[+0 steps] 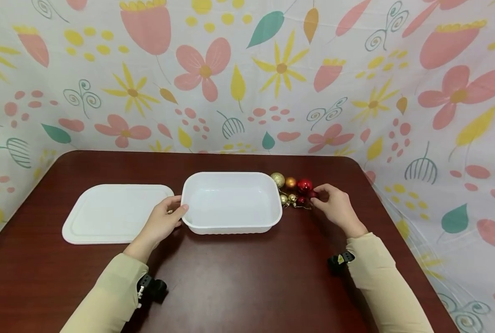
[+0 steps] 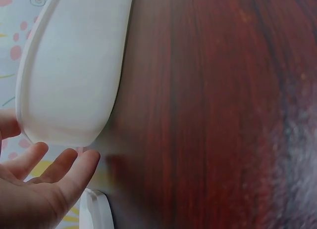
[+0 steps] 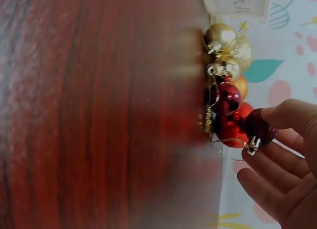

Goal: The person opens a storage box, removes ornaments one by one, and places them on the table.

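A white rectangular container (image 1: 232,229), with its top uncovered, stands on the table. My left hand (image 1: 162,222) holds its left end, thumb at the rim and the other fingers by the outer end wall. At the container's right lies a cluster of Christmas baubles in gold, orange and red, among them a gold glitter bauble (image 1: 277,180) and a bright red bauble (image 1: 305,185). My right hand (image 1: 334,206) pinches a dark red bauble (image 3: 259,126) between thumb and fingers, at the cluster's right side. Its metal cap and thin string show in the right wrist view.
Left of the container a white lid (image 1: 110,215) lies flat on the dark wooden table (image 1: 231,286). Behind the table's far edge hangs a flower-patterned cloth (image 1: 239,69). The container's end wall bears a label with writing (image 3: 242,2).
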`<state>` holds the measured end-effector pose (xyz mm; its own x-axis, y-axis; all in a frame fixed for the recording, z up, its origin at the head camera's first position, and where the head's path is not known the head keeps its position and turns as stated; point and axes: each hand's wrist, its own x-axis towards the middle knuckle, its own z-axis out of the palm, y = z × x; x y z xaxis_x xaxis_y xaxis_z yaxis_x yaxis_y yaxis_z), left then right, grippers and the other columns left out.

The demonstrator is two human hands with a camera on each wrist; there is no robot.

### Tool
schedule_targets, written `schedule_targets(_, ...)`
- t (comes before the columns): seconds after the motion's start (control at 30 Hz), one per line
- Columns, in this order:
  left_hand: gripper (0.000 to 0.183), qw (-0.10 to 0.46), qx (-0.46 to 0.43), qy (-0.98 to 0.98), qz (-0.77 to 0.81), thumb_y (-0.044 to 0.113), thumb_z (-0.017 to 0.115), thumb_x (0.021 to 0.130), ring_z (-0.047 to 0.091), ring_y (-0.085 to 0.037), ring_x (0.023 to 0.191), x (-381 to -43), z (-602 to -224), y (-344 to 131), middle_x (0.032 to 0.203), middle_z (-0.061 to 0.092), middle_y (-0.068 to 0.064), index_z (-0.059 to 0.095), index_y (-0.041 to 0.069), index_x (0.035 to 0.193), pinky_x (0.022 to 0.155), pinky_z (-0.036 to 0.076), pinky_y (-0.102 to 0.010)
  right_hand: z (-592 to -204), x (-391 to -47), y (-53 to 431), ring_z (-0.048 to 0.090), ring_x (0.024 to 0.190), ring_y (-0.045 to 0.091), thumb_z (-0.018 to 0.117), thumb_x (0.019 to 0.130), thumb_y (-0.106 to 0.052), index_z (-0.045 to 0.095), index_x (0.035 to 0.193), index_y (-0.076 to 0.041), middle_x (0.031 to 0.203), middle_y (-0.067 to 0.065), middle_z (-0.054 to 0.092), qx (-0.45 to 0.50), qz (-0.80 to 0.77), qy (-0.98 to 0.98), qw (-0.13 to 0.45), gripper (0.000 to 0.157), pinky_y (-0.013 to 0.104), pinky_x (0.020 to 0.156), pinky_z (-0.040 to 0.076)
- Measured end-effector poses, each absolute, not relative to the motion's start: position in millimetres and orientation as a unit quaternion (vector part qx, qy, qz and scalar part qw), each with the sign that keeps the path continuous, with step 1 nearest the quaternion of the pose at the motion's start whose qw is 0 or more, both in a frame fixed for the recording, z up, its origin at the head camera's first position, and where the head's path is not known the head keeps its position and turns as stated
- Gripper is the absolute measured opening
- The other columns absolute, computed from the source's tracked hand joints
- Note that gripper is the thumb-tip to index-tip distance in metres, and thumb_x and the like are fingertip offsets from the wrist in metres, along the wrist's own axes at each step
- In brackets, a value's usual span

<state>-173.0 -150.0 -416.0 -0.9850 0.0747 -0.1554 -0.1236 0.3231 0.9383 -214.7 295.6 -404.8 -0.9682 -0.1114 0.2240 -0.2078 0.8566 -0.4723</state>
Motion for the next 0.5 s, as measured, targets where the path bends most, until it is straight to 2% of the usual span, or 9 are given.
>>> schedule_targets(0.1,0.050,0.088,-0.012,0.808,0.582,0.023,0.051,0.098,0.054,-0.031,0.112,-173,-414,-151,0.132,0.048,-0.025,0.037,-0.001,0.140,0.087,0.055,-0.037,-407,-218,296,0.052,0.069,0.022,0.069,0.085,-0.014,0.063,0.106,-0.003,0.097,0.016,0.067,0.068,0.247,-0.963,0.085,0.025,0.032,0.064,0.041)
schedule_targets(0.23,0.053,0.088,0.001,0.805,0.586,0.023,0.053,0.097,0.053,-0.033,0.115,-175,-412,-152,0.132,0.047,-0.027,0.036,-0.002,0.140,0.088,0.054,-0.040,-407,-222,295,0.050,0.069,0.024,0.067,0.085,-0.014,0.061,0.104,-0.003,0.092,0.015,0.065,0.048,0.241,-0.967,0.069,0.022,0.033,0.064,0.041)
schedule_targets(0.5,0.056,0.102,0.018,0.804,0.585,0.023,0.054,0.097,0.052,-0.036,0.118,-179,-412,-157,0.134,0.046,-0.028,0.032,-0.003,0.142,0.089,0.054,-0.040,-406,-228,290,0.058,0.084,0.030,0.066,0.086,-0.014,0.060,0.102,-0.001,0.096,0.018,0.065,0.042,0.237,-0.970,0.034,0.021,0.040,0.072,0.047)
